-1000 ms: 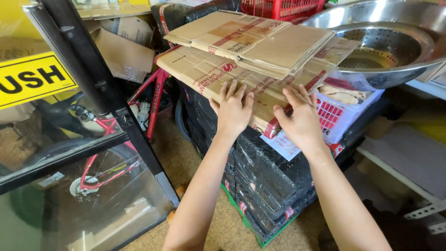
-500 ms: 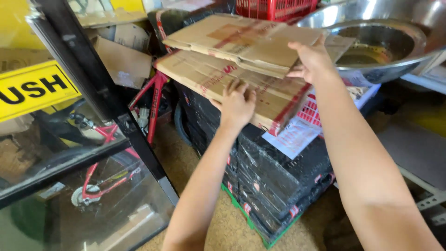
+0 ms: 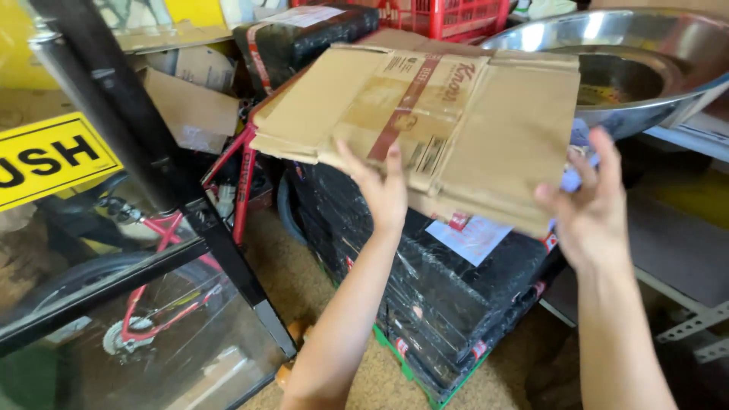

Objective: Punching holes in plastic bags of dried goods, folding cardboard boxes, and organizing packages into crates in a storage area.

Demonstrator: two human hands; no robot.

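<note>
The flattened cardboard box (image 3: pixel 425 114) was held clear of the stack of black wrapped bundles (image 3: pixel 448 296), tilted with its near edge raised toward the camera and its far edge dipping toward the left. A band of brown and red tape ran across its face. It appeared to be more than one folded sheet, though the layers could not be counted.

The left hand (image 3: pixel 383 190) supported it from below near the middle of the near edge, fingers pressed up against the underside and the thumb out to one side. The right hand (image 3: pixel 588 209) sat at the lower right corner, fingers spread and slightly curled; whether it gripped the edge or only steadied it could not be told. A hold from beneath at two points suited a wide, floppy sheet that would otherwise sag.

Room was tight. A large steel basin (image 3: pixel 645 68) lay close behind the right edge, and a red plastic crate (image 3: pixel 463 15) stood beyond the far edge. To the left stood a black frame post (image 3: pixel 144 152), a glass panel behind it, and a red bicycle (image 3: pixel 190 250). Open floor (image 3: pixel 364 380) showed only below.
</note>
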